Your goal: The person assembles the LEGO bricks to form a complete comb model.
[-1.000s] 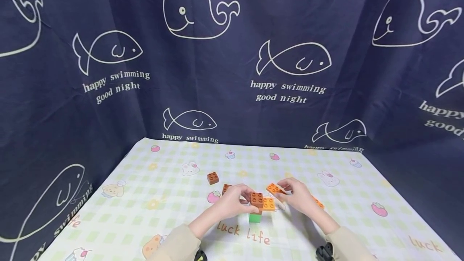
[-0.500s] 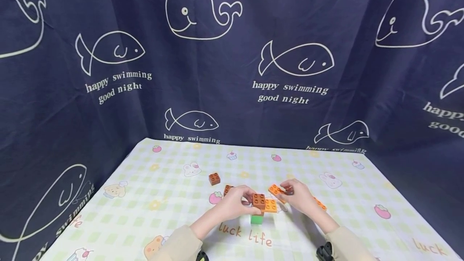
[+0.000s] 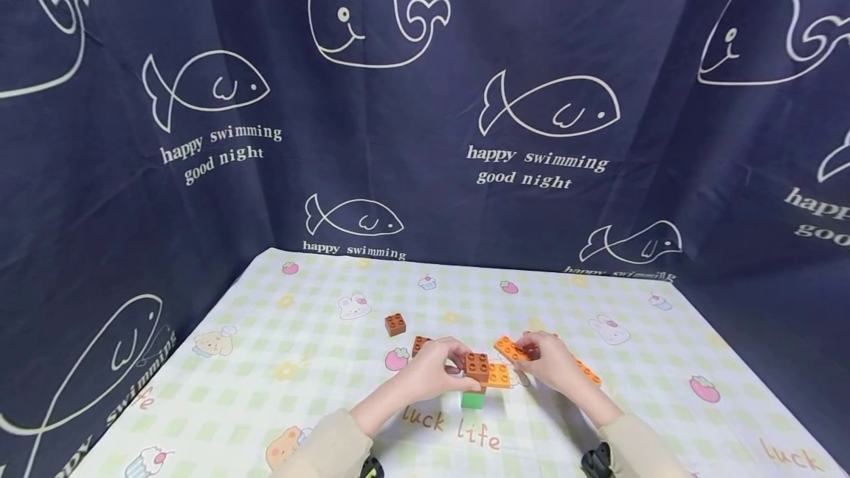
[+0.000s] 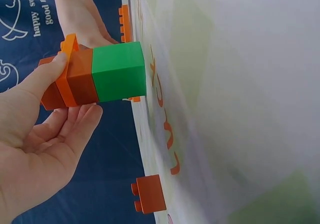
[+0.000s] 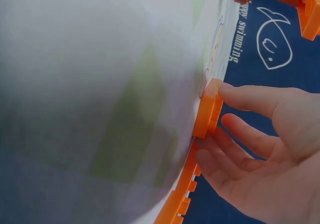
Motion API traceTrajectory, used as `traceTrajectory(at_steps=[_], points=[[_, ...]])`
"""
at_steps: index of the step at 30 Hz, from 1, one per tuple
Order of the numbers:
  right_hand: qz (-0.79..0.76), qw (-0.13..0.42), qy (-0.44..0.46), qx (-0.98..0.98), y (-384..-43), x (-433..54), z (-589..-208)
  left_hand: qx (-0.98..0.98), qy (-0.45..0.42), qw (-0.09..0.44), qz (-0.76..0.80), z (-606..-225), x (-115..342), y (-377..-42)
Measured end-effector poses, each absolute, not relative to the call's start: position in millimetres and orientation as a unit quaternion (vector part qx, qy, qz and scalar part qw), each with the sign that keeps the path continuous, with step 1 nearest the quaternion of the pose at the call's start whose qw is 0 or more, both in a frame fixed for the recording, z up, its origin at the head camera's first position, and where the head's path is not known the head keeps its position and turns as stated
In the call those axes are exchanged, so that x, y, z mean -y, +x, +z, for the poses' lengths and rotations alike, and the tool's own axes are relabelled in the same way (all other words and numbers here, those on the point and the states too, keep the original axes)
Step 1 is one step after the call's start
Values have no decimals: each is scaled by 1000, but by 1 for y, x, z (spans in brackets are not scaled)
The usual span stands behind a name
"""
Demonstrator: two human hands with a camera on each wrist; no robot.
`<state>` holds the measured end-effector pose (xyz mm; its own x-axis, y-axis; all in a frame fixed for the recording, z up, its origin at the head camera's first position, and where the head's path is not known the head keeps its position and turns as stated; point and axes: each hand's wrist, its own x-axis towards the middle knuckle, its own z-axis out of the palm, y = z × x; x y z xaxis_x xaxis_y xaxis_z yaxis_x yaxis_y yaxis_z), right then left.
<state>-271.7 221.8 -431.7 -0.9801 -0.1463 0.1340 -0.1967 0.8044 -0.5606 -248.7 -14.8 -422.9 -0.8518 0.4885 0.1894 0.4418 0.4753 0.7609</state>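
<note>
Left grip [image 3: 432, 371] is clasped on a small stack of toy bricks, thumb on the side towards the person and fingers behind. From the bottom up, the stack runs through a green block [image 4: 119, 72], a lower brown block [image 4: 81, 77], an orange plate [image 3: 499, 375] and an upper brown block [image 3: 477, 365]. It stands upright near the middle of the table [image 3: 226, 404], and the orange plate juts out to the right beyond the brown blocks. I cannot tell whether the green block touches the cloth [image 3: 531, 434]. Just right of the stack and a little farther off, the right grip [image 3: 554, 361] pinches a second orange plate [image 3: 511, 348] between thumb and fingers; its studs face up and its left end points towards the far side. Whether that plate is clear of the cloth is hard to judge. A long orange piece [image 3: 587, 370] lies to the right, partly hidden by the right grip. To the left, one loose brown block [image 3: 395, 324] sits on the far side of the stack, and another brown block [image 3: 420, 346] shows partly behind the left hand. Beige sleeves [image 3: 325, 448] come in from the near edge.
</note>
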Motion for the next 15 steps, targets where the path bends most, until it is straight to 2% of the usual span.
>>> traceTrajectory(at_steps=[6,15], points=[[301,29,76,950,-271,-221,-433,-857,266,36,439,-423,14,-249],[284,17,100,954,-270,-224,-432,-856,262,45,443,-422,15,-248]])
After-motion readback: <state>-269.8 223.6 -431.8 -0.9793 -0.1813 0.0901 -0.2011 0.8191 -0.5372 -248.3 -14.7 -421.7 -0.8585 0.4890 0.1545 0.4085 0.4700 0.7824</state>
